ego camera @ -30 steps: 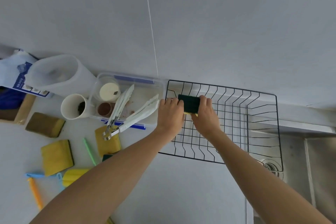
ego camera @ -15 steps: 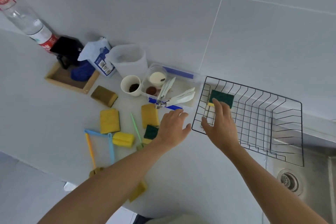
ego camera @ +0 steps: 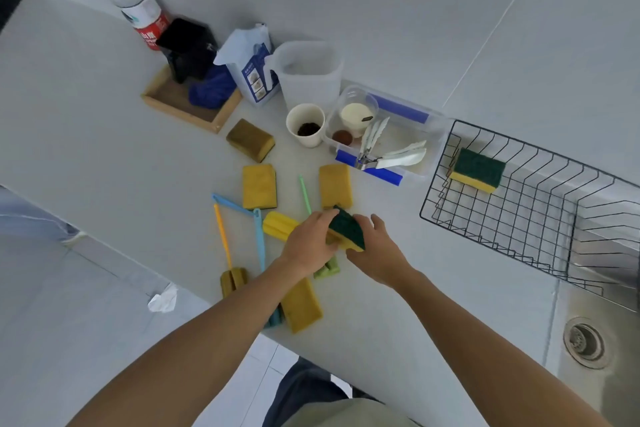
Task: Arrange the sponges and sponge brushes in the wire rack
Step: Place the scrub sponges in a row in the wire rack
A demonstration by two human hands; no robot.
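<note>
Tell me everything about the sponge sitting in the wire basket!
The sponge is a rectangular block with a dark green scouring layer on top and a yellow foam layer beneath. It looks dry and unsquashed. It rests tilted at the left end of the black wire rack, propped against the wires. Neither hand touches it; nothing else is in the rack.

A single wide-angle view looks steeply down from the person's head onto the worktop (ego camera: pixel 104 121), facing the tiled wall behind it. It sits close enough that both forearms reach up from the bottom edge, with the wire rack (ego camera: pixel 519 211) at right and the floor at lower left.
</note>
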